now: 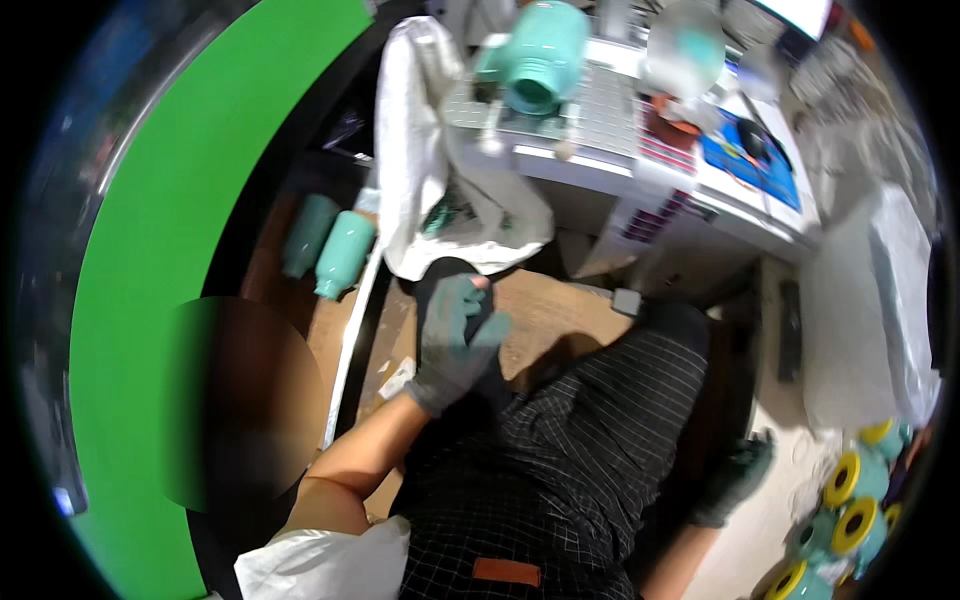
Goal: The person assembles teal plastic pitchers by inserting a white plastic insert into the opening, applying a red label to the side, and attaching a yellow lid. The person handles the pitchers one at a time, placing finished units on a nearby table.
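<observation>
My left hand (458, 340), in a grey and teal glove with one bare fingertip, is held above my left leg. Its thumb stands apart from the loosely bent fingers, and nothing shows in it. Low on the right, beside my leg, hangs my right hand (738, 478) in a dark glove, its fingers apart with no object visible in them. In front of the left hand, a white sack (415, 150) holds some green scraps. A teal bottle (346, 252) lies beside the sack, with a duller teal bottle (311, 235) to its left.
A larger teal bottle (548, 55) lies on the worktable's metal plate (610, 110), its mouth toward me. A green panel (130, 250) curves along the left. At the lower right are several teal containers with yellow rings (856, 525), below a large whitish bag (865, 320).
</observation>
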Motion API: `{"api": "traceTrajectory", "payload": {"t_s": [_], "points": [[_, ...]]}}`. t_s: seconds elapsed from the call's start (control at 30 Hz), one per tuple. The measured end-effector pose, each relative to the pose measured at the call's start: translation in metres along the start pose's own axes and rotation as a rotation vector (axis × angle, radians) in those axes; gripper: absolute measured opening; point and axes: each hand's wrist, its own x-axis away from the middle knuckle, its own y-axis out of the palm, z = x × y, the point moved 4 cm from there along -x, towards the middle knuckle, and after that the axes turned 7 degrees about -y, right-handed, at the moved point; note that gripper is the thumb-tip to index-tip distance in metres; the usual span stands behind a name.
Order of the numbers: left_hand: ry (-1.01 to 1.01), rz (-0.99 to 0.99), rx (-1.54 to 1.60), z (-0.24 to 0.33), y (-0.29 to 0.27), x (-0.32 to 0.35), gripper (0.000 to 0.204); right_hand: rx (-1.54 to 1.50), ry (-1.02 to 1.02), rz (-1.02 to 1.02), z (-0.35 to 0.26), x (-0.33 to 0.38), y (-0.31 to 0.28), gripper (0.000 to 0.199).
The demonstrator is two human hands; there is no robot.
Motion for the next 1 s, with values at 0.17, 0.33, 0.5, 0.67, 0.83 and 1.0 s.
{"api": "traceTrajectory", "payload": {"t_s": [0.17,0.33,0.5,0.67,0.83,1.0], "points": [[-0.669,0.359,0.155,-0.17,-0.033,0.015,0.048,0.207,-0.16,-0.434,-0.029,0.096,0.229,0.023],[-1.332,0.74,0.257,-0.483,-0.082,0.091,0.056,0.44,-0.058,-0.702,-0.014,0.111,0.247,0.021],[-1.001,1.055,1.253,-0.588,-0.139,0.097,0.048,0.678,-0.321,-0.904,-0.016,0.121,0.279,0.018],[-1.174,0.78,1.174,-0.524,-0.068,0.051,0.044,0.714,-0.229,-0.841,-0.018,0.13,0.282,0.018],[-0.842,0.983,0.684,-0.304,-0.083,0.002,0.039,0.487,-0.015,-0.768,-0.013,0.141,0.284,0.02],[-0.085,0.513,-0.191,-0.082,-0.124,0.0,0.037,0.255,-0.231,-0.921,-0.048,0.152,0.319,0.032]]}}
